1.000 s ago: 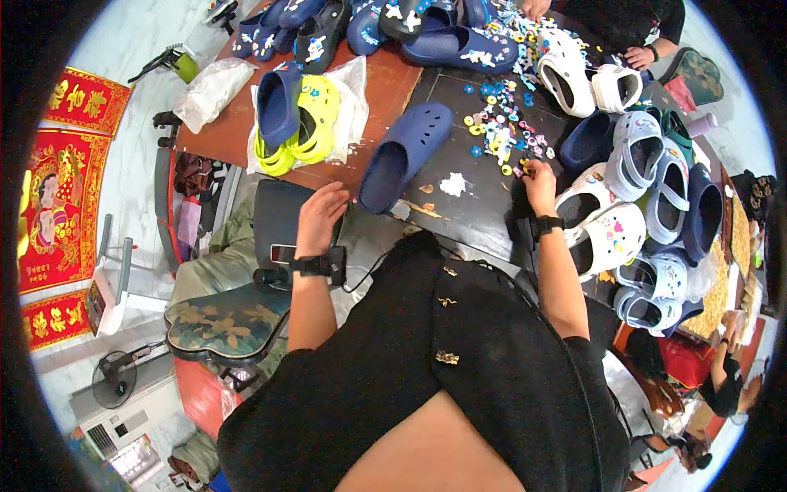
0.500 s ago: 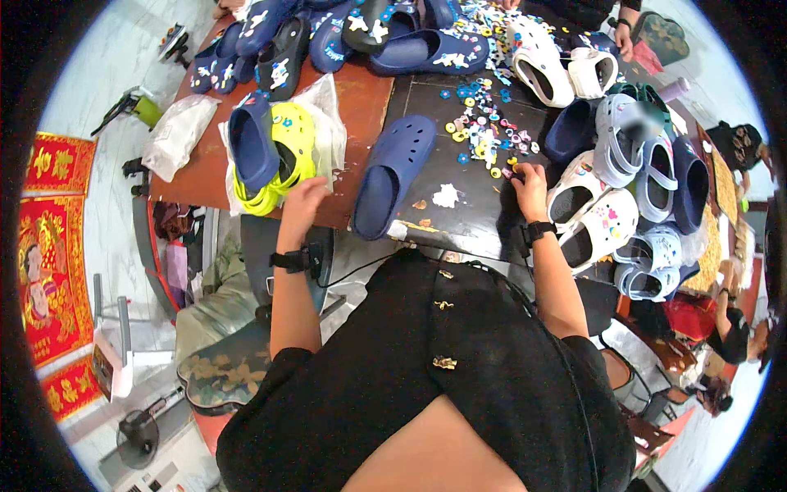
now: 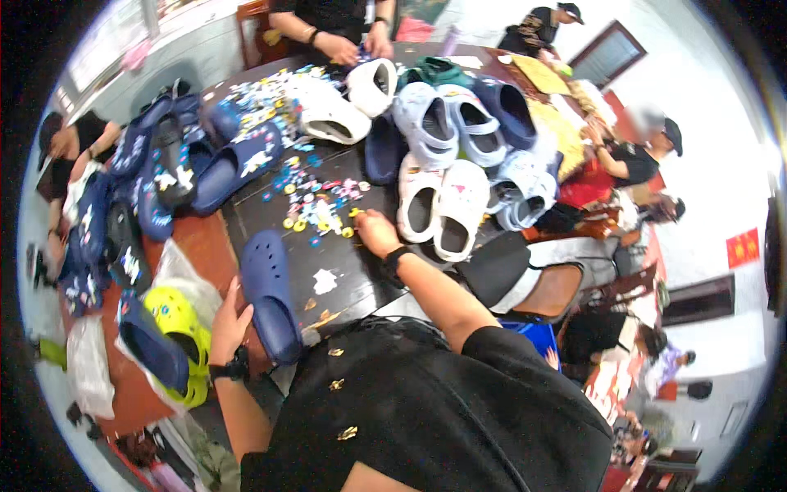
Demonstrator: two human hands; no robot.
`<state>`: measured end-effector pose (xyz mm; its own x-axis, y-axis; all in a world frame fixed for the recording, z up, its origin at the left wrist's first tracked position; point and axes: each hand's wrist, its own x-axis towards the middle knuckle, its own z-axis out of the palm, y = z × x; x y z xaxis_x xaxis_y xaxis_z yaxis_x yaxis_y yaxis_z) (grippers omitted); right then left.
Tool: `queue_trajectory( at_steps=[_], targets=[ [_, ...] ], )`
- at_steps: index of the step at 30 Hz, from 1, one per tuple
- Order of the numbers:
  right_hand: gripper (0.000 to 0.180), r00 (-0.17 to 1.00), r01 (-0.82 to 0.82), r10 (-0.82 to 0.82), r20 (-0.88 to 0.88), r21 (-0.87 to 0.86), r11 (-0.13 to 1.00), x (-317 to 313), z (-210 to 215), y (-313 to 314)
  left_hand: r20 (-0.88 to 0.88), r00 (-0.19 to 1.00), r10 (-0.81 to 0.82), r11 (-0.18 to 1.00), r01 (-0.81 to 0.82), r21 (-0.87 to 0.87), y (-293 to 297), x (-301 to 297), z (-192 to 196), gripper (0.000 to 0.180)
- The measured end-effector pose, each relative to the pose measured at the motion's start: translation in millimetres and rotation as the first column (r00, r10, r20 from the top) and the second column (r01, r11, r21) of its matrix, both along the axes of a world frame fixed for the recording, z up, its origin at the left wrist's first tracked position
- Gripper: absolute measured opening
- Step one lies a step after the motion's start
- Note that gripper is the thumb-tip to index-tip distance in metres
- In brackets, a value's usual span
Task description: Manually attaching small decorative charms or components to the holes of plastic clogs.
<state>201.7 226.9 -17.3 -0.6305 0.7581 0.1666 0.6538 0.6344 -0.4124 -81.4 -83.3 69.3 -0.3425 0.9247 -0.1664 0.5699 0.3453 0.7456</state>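
Beside my left hand (image 3: 232, 320) lies a single navy clog (image 3: 269, 289), sole down, its holed toe pointing away. The hand's fingers are spread, with the thumb next to the clog's side; whether they touch it I cannot tell. My right hand (image 3: 378, 234) rests on the dark tabletop, fingers curled together at a small yellow shoe charm (image 3: 355, 212). Just beyond those fingertips are scattered colourful shoe charms (image 3: 316, 201). Left of my left hand, a pair of lime-yellow clogs (image 3: 190, 336) sits on clear plastic, with another navy clog (image 3: 152, 340) lying against it.
White clogs (image 3: 461, 205) and pale lilac clogs (image 3: 426, 123) crowd the right side. Decorated navy clogs (image 3: 238, 168) pile up at the far left. A white torn patch (image 3: 325, 281) marks the tabletop. A co-worker's hands (image 3: 338, 47) work across the table.
The view has swung round to the right. My left hand has moved from the lime-yellow clogs to the navy clog, fingers spreading. The right hand stays by the charms.
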Motion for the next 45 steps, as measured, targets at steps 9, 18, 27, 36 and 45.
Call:
queue_trajectory(
  at_steps=[9, 18, 27, 36, 45],
  targets=[
    [0.018, 0.926, 0.209, -0.276, -0.258, -0.258, 0.943, 9, -3, 2, 0.188, 0.982, -0.038, 0.984, 0.070, -0.166, 9, 3, 37, 0.091],
    [0.033, 0.892, 0.249, -0.376, -0.252, -0.418, 0.873, 9, -4, 9, -0.152, 0.988, 0.006, 0.995, -0.021, -0.095, 25, 15, -15, 0.087],
    [0.039, 0.917, 0.247, -0.350, -0.192, -0.418, 0.874, 9, 0, -5, -0.305, 0.950, 0.065, 0.998, -0.053, 0.047, 30, 6, -41, 0.085],
    [0.040, 0.902, 0.168, -0.337, -0.270, -0.498, 0.851, 12, -10, 15, -0.248, 0.958, 0.145, 0.989, -0.142, 0.028, 44, 27, -47, 0.089],
    [0.017, 0.927, 0.160, -0.255, -0.275, -0.324, 0.932, -38, 11, 31, -0.285, 0.950, 0.126, 0.988, -0.147, -0.055, 36, 48, -36, 0.091]
  ],
)
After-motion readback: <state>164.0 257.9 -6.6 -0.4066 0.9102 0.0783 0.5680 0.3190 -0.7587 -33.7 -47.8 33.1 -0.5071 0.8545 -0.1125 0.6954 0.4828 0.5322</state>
